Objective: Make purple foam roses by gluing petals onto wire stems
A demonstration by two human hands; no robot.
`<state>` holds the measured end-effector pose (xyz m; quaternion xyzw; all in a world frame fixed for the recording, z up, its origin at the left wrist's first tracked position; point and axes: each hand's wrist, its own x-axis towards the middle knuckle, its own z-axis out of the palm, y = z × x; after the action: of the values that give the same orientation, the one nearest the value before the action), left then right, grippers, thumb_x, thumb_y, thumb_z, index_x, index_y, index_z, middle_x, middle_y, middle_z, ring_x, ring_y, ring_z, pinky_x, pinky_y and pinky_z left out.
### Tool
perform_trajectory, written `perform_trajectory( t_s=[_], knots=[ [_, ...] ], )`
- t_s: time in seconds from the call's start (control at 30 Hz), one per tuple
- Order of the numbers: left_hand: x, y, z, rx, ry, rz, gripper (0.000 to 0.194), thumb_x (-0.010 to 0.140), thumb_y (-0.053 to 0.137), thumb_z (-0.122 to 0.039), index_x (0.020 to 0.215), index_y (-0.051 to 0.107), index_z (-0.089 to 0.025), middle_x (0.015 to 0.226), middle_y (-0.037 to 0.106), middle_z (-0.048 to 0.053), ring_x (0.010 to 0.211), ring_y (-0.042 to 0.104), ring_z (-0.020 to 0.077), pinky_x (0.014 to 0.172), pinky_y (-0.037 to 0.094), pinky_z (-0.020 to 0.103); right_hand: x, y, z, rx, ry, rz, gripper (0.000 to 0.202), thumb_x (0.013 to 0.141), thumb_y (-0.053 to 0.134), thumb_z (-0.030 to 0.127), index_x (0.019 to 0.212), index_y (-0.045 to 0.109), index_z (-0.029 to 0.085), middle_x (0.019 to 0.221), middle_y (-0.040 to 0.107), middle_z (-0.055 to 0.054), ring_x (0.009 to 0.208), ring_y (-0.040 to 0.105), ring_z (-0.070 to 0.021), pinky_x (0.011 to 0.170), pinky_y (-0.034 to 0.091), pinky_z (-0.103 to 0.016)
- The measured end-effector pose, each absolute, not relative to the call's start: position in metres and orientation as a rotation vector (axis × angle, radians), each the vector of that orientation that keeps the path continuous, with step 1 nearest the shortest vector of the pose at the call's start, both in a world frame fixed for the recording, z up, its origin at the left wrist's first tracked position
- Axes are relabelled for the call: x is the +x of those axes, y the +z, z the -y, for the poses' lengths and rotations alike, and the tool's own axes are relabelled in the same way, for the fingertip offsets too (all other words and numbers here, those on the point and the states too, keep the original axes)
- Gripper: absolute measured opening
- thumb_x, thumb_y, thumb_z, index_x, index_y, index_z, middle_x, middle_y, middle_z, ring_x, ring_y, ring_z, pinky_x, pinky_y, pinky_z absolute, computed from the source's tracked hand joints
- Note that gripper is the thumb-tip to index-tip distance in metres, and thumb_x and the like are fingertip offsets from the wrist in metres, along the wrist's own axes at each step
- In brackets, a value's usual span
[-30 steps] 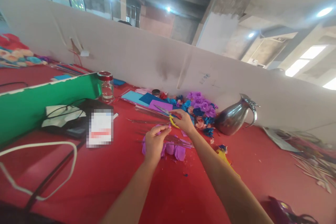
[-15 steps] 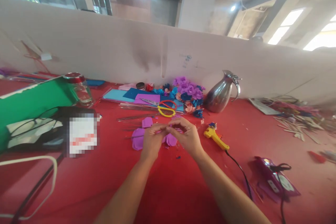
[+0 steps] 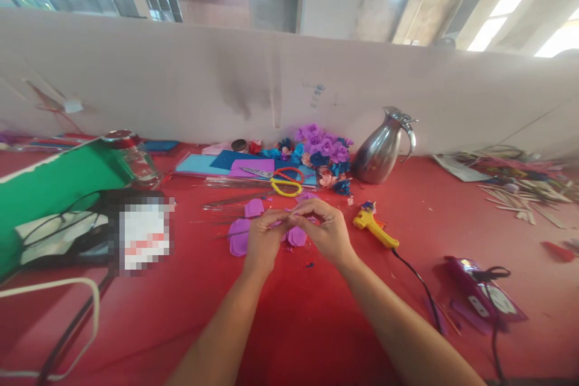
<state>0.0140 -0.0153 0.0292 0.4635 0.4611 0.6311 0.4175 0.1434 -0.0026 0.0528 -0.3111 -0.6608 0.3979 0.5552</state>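
My left hand (image 3: pixel 265 238) and my right hand (image 3: pixel 326 230) meet fingertip to fingertip above the red table, both closed in a pinch. A thin dark wire stem (image 3: pixel 239 234) sticks out leftward from my left hand. What my right fingers pinch at the meeting point is mostly hidden; a speck of purple shows there. Purple paper petals lie around and beneath the hands: a stack (image 3: pixel 238 237) to the left, a smaller piece (image 3: pixel 254 207) behind it, and another petal (image 3: pixel 297 236) between the hands.
Behind the hands lie scissors (image 3: pixel 286 187), coloured paper sheets (image 3: pixel 194 163) and a heap of paper flowers (image 3: pixel 322 148). A metal jug (image 3: pixel 377 151), yellow glue gun (image 3: pixel 375 226) with a cord, and purple box (image 3: pixel 486 289) stand rightward. A glass jar (image 3: pixel 140 163) is at left.
The camera view has shifted slightly, so the table things sit a little differently in the picture. Both hands keep their pinch at nearly the same spot.
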Motion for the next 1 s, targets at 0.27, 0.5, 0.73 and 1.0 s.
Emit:
perform_trajectory(
  t_s=[0.27,0.5,0.73,1.0],
  knots=[
    [0.013,0.025,0.013,1.115,1.567,-1.163,0.010,0.060,0.074,-0.029,0.065,0.075,-0.021,0.072,0.070,0.003,0.075,0.061,0.0187,0.072,0.046,0.029,0.143,0.053,0.002,-0.755,1.029,1.551,0.025,0.071,0.074,0.033,0.091,0.065,0.022,0.094,0.068,-0.004,0.087,0.064,-0.0170,0.076,0.053,-0.030],
    [0.014,0.029,0.011,0.728,1.594,-1.056,0.020,0.048,0.082,-0.024,0.064,0.071,-0.018,0.065,0.068,0.000,0.066,0.061,0.0136,0.065,0.046,0.026,0.142,0.032,0.002,-0.948,1.149,1.655,0.018,0.073,0.068,0.030,0.088,0.066,0.019,0.082,0.070,-0.003,0.075,0.065,-0.0166,0.073,0.053,-0.031],
    [0.008,0.028,0.007,0.622,1.496,-0.973,0.039,0.059,0.077,-0.050,0.074,0.071,-0.015,0.071,0.070,0.006,0.067,0.061,0.0139,0.060,0.042,0.024,0.139,0.027,0.004,-0.966,1.199,1.581,0.015,0.075,0.063,0.033,0.075,0.067,0.019,0.066,0.066,0.000,0.058,0.057,-0.0130,0.057,0.048,-0.025],
    [0.007,0.028,0.009,0.695,1.401,-0.998,0.031,0.047,0.085,-0.034,0.069,0.073,-0.016,0.073,0.071,0.007,0.068,0.061,0.0145,0.060,0.043,0.025,0.145,0.023,-0.002,-0.945,1.271,1.555,0.016,0.072,0.065,0.034,0.072,0.068,0.018,0.066,0.067,0.000,0.060,0.060,-0.0141,0.061,0.048,-0.026]
  ],
)
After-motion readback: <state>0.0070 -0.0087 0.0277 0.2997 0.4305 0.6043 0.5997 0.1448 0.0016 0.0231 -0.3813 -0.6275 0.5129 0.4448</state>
